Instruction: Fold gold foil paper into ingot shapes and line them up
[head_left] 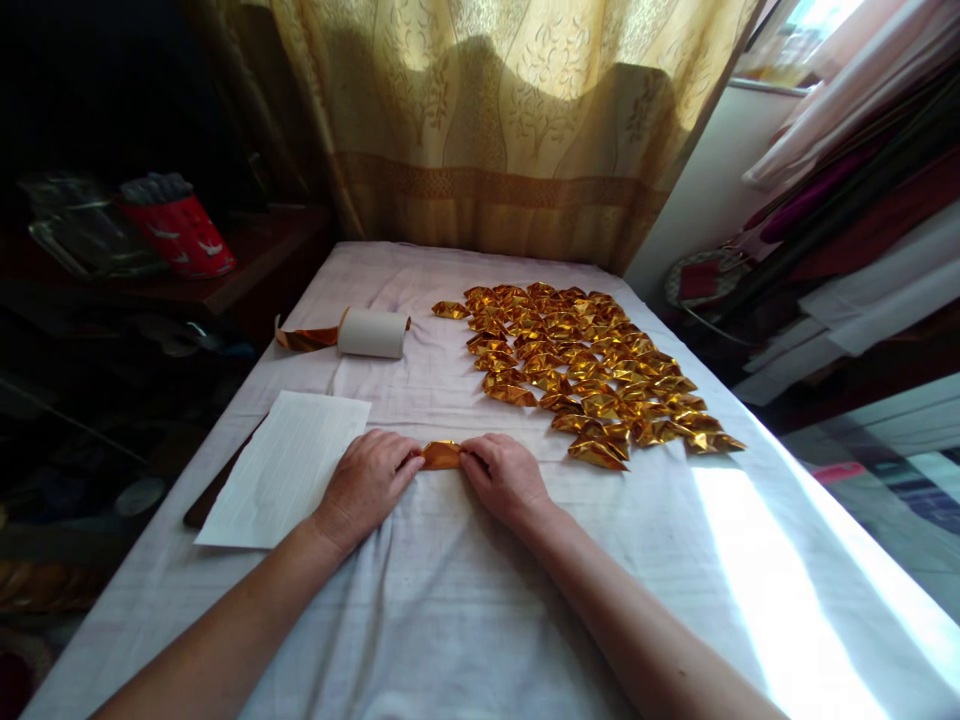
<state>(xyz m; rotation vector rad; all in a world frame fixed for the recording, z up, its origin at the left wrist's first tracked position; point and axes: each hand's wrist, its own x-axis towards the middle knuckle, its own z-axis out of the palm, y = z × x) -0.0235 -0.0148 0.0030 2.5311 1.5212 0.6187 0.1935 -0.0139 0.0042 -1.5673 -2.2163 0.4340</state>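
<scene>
Between my two hands, just above or on the white cloth, is a small folded gold foil paper ingot (441,455). My left hand (373,478) pinches its left end, thumb and fingers closed. The right end is pinched by my right hand (504,474); the tips of that hand cover it. Beside my left hand lies a sheet of white paper (281,470) over a dark flat object (217,485). Rows of finished-looking gold foil ingots (577,350) spread over the table to the right and beyond my right hand.
A white roll (373,333) with a strip of gold foil (309,340) sits at the back left of the cloth-covered table (420,620). A red container (180,235) and a glass jug (86,230) stand on a dark cabinet. A curtain (487,130) hangs behind; clothes (885,210) hang at right.
</scene>
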